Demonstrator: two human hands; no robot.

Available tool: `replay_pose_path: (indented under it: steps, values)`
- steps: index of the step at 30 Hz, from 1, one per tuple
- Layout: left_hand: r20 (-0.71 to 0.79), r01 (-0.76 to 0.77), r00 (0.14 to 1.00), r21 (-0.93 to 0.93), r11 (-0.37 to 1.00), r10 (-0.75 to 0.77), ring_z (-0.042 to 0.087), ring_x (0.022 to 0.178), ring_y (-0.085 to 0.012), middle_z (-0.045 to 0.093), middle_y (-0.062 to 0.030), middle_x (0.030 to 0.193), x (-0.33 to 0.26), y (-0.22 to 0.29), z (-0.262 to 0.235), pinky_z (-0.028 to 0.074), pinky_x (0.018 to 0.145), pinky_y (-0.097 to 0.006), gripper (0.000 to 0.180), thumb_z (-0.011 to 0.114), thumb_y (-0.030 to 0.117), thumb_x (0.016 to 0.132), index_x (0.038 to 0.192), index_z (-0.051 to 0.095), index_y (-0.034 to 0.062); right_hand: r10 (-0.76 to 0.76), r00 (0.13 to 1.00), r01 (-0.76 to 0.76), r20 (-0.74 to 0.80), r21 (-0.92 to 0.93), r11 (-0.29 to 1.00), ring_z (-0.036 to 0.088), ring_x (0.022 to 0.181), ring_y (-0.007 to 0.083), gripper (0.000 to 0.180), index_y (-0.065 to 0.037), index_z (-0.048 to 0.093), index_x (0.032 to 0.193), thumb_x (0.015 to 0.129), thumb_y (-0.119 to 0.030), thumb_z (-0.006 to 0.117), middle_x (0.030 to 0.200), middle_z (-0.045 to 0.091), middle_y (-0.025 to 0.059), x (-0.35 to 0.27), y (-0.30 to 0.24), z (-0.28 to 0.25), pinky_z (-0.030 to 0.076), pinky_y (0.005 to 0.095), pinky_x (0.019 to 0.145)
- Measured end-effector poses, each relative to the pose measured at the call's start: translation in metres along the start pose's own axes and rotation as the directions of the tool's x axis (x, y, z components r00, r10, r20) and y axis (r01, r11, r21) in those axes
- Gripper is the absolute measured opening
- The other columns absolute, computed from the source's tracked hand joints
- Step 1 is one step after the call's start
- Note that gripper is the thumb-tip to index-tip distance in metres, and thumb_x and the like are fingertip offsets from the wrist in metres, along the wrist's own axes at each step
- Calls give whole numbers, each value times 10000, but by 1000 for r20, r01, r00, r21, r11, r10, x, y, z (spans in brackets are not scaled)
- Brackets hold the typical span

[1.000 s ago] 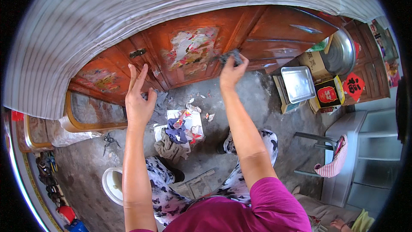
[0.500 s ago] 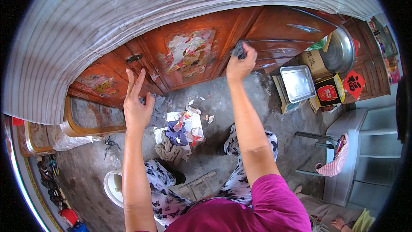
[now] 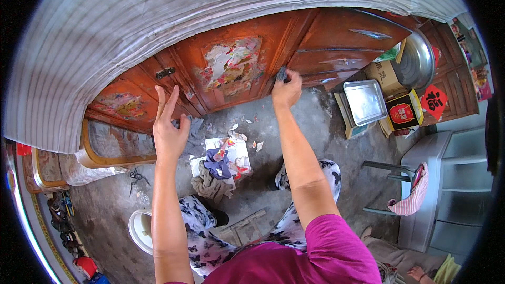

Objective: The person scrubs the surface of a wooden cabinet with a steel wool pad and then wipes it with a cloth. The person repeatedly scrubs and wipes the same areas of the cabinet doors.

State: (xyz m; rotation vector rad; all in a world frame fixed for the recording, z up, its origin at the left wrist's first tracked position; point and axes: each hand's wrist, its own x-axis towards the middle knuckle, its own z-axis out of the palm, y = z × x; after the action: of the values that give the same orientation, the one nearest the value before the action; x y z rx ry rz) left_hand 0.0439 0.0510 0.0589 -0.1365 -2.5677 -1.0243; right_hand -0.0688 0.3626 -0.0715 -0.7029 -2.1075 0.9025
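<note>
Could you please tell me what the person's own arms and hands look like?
The right arm has a short magenta fabric sleeve ending above the elbow; the left arm is bare nearly to the lower edge of the picture. The left hand and right hand wear no gloves, and no watch or bracelet shows.

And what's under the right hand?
Part of a dark grey pad shows at the fingers of the right hand, by the red-brown cabinet. The hand covers the rest of the pad; the cabinet's surface beneath the pad can't be seen.
</note>
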Motion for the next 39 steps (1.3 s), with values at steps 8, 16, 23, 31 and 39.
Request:
replay_pose_path:
  steps: [8, 16, 23, 31, 39]
  values:
    - [-4, 19, 1000, 10, 1000, -19, 457, 1470, -418, 322, -228, 1691, -4, -1, -6, 527, 1070, -423, 732, 640, -24, 842, 1535, 564, 200, -72, 985, 125, -154, 373, 919, 674, 1008, 338, 290, -81, 734, 1106, 824, -105, 795, 1070, 701, 123, 11, -49, -11, 522, 471, 891]
    - [3, 18, 1000, -9, 1000, -18, 466, 1467, -410, 313, -222, 1698, -2, 0, -4, 537, 1041, -418, 752, 641, -22, 835, 1544, 556, 212, 31, 999, -40, 44, 234, 971, 670, 1008, 349, 274, -78, 705, 1110, 846, -91, 778, 1050, 691, 128, 8, -18, -14, 512, 453, 912]
    - [10, 5, 1000, -3, 1000, -4, 475, 1460, -411, 318, -223, 1694, 1, -1, 0, 546, 1021, -411, 751, 642, -14, 834, 1546, 555, 210, -291, 942, 318, -169, 169, 933, 630, 1062, 382, 378, -108, 638, 1159, 811, -3, 738, 1106, 650, 127, 30, -47, -23, 486, 493, 941]
    - [11, 55, 998, -36, 998, -55, 462, 1469, -413, 320, -225, 1693, -6, -2, -8, 537, 1036, -416, 746, 637, -20, 828, 1537, 566, 203, -505, 812, 583, -292, 366, 725, 588, 1099, 370, 341, -43, 653, 1138, 819, 62, 715, 1134, 637, 154, 73, -117, -78, 467, 464, 980]
    - [-5, 22, 1000, -16, 1000, -22, 472, 1458, -419, 322, -232, 1689, 0, 2, -1, 544, 1022, -414, 733, 642, -15, 837, 1534, 567, 198, -428, 860, 500, -278, 287, 817, 598, 1107, 408, 334, -60, 642, 1186, 864, 8, 695, 1145, 614, 182, 54, -78, -39, 470, 498, 990]
